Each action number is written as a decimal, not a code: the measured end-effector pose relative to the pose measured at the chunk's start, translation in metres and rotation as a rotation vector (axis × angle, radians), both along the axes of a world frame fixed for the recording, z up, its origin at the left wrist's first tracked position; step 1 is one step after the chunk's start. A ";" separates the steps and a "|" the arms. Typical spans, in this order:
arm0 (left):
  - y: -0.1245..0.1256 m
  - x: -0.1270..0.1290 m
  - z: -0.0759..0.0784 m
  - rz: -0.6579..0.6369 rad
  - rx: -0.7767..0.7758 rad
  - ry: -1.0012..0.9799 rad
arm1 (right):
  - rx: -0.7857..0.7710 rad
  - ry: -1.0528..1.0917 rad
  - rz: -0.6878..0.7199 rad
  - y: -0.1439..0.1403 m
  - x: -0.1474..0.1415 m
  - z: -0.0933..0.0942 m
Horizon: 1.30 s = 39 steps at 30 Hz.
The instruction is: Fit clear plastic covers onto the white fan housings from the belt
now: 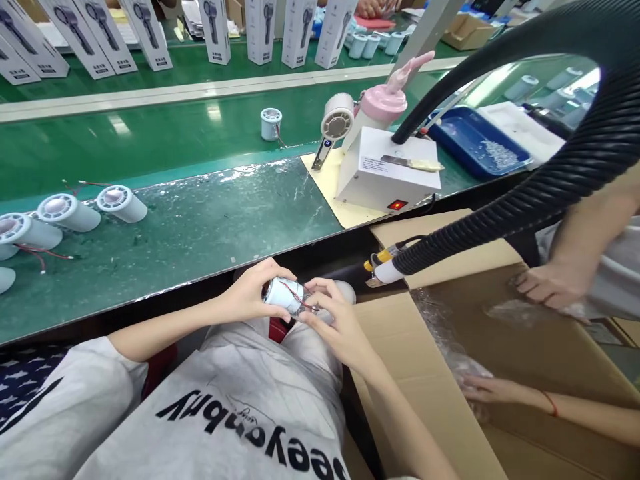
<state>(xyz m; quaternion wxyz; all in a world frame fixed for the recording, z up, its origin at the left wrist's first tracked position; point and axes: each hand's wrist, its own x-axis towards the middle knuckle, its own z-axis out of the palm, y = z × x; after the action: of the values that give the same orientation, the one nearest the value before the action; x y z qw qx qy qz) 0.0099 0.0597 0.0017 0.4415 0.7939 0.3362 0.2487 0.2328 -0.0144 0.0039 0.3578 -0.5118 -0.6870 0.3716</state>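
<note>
Gripping white motor cylinder [283, 294] over lap, left hand [249, 291] fingers curled closed, right hand [334, 325] fingers pinching its wires [298, 298]

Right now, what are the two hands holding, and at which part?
Both hold one small white cylinder: the left hand grips its left end, and the right hand pinches the wired right end.

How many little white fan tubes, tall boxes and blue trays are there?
Fan tubes on the green bench, left: 4 (one partly cut off at the edge)
Fan tube alone farther back: 1
Fan tube held by left hand and right hand: 1
Tall boxes in the far row: 9
Blue trays: 1
Total: 16
</note>
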 end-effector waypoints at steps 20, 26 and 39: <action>-0.012 0.003 -0.009 -0.123 -0.696 -0.257 | 0.223 -0.020 0.025 -0.017 0.015 -0.007; -0.009 -0.001 0.003 -0.202 -0.478 -0.183 | 0.161 0.111 0.011 -0.020 0.016 -0.003; -0.009 -0.006 0.009 -0.296 -0.185 -0.217 | -0.273 0.446 -0.058 -0.018 0.009 0.003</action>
<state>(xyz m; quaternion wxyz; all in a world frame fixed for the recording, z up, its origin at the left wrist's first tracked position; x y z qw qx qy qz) 0.0042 0.0506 0.0111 0.5779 0.7591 0.1879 0.2333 0.2419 -0.0327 0.0067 0.4385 -0.4801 -0.5197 0.5542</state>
